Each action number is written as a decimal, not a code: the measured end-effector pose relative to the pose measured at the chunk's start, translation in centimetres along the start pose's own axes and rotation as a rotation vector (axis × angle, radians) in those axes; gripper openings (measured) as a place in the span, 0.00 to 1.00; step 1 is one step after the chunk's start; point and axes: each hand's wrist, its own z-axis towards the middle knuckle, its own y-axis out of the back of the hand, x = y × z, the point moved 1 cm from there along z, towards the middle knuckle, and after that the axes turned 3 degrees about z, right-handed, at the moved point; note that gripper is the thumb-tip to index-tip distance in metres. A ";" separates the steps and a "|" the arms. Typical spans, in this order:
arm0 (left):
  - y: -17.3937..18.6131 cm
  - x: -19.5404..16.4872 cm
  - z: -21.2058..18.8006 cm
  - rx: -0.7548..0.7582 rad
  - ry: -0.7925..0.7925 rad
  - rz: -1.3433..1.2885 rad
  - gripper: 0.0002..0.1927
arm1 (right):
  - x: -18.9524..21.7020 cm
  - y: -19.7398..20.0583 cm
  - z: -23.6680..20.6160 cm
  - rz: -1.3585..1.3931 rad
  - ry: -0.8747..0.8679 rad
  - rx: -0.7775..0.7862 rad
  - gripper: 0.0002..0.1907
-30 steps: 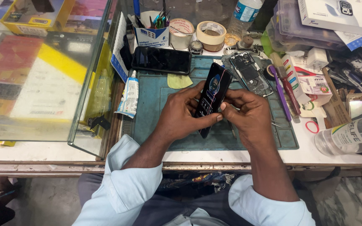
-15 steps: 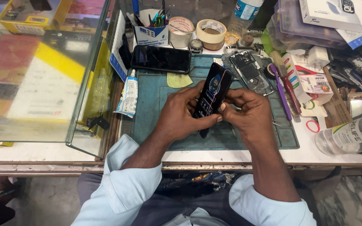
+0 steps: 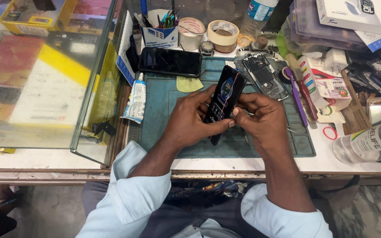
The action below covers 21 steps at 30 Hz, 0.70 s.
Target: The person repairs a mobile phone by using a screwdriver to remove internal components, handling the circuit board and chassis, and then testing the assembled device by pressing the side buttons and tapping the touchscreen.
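Nothing is shifting since the earlier frame: left hand point(image 3: 189, 120) and right hand point(image 3: 261, 121) are still gripping the lit smartphone point(image 3: 224, 102) between them, tilted just above the teal mat point(image 3: 164, 105) on the tabletop point(image 3: 349, 154).

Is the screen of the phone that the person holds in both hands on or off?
On. The phone, held on edge between the left hand and right hand, shows a lit coloured picture on its screen.

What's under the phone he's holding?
Under the held phone lies the teal mat. Both hands, left and right, cover the mat directly beneath, so anything lying there is hidden.
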 end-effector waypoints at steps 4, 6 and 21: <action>0.0 -0.1 0.0 -0.003 -0.012 -0.008 0.47 | 0.0 0.1 0.0 -0.012 -0.004 0.001 0.13; -0.1 -0.1 0.0 -0.001 -0.012 -0.025 0.47 | 0.1 0.2 0.0 -0.009 -0.001 0.010 0.13; 0.0 0.0 0.0 -0.012 -0.050 0.036 0.45 | 0.7 -0.1 0.1 -0.040 -0.010 0.005 0.12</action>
